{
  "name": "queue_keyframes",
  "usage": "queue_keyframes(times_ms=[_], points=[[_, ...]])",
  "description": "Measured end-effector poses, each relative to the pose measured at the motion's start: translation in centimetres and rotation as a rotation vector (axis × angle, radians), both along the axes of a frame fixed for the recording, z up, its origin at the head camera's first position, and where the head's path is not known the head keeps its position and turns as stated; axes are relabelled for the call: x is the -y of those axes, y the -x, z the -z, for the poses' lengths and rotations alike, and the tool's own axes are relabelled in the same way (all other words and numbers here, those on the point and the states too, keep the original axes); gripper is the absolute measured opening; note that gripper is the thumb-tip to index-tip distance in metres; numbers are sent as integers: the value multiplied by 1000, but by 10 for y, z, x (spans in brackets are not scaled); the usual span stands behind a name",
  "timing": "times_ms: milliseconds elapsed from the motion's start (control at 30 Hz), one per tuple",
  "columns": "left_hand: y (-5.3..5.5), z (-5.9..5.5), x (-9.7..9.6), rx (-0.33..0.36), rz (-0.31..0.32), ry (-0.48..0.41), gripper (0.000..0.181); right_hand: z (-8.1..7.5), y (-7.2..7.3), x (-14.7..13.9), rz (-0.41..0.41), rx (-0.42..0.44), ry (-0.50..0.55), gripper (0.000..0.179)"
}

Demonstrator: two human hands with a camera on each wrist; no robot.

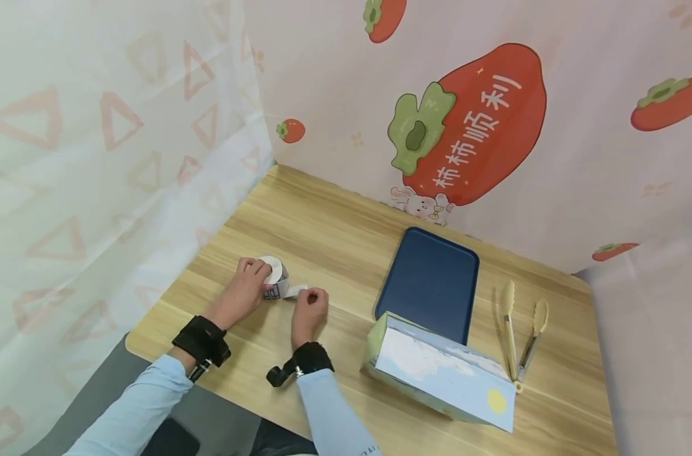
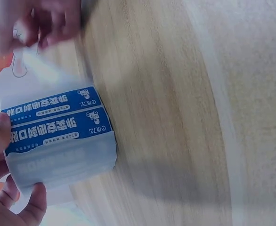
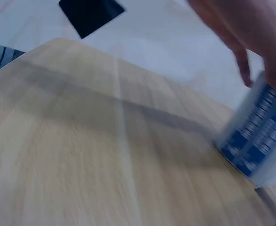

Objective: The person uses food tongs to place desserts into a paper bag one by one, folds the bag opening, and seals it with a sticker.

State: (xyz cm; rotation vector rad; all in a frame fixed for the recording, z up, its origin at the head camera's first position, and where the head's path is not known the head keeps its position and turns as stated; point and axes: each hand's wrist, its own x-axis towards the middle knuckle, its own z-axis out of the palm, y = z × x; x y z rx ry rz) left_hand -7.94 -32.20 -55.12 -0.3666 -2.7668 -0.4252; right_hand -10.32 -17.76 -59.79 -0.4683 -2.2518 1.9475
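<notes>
A roll of sealing stickers (image 1: 276,289) stands on end on the wooden table, its printed side blue and white. My left hand (image 1: 243,289) grips it from the left, with the thumb and fingers around its edge in the left wrist view. From the roll's right side a short pale strip (image 1: 294,291) runs out. My right hand (image 1: 310,315) pinches the free end of that strip, close to the roll. In the left wrist view the right hand (image 2: 44,23) is blurred, while two blue printed stickers (image 2: 58,115) face the camera.
A dark blue tray (image 1: 431,278) lies right of the hands. In front of it, overlapping its near edge, is a long box (image 1: 437,367) with a sky picture. Open tongs (image 1: 511,335) with cream tips lie at the right. A printed cloth wall (image 1: 334,145) borders the table.
</notes>
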Motion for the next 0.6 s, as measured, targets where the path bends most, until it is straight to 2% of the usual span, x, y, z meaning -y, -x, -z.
queue_keyframes(times_ms=[100, 167, 333, 433, 533, 600], points=[[-1, -4, -1, 58, -20, -13, 21, -5, 2, -20, 52, 34, 69, 8], [-4, -7, -2, 57, -33, -8, 23, -10, 1, -31, 62, 36, 88, 7], [-14, -16, -19, -78, -74, -36, 45, -29, -8, -43, 17, 41, 53, 6], [-17, -19, -40, -112, -60, -46, 53, -43, -15, -44, -56, 20, 59, 7], [-18, -20, -59, -117, -50, -49, 41, -56, -20, -44, -127, -24, 84, 8], [-19, -19, -66, -138, -63, -84, 29, -63, -24, -43, -169, -59, 106, 8]])
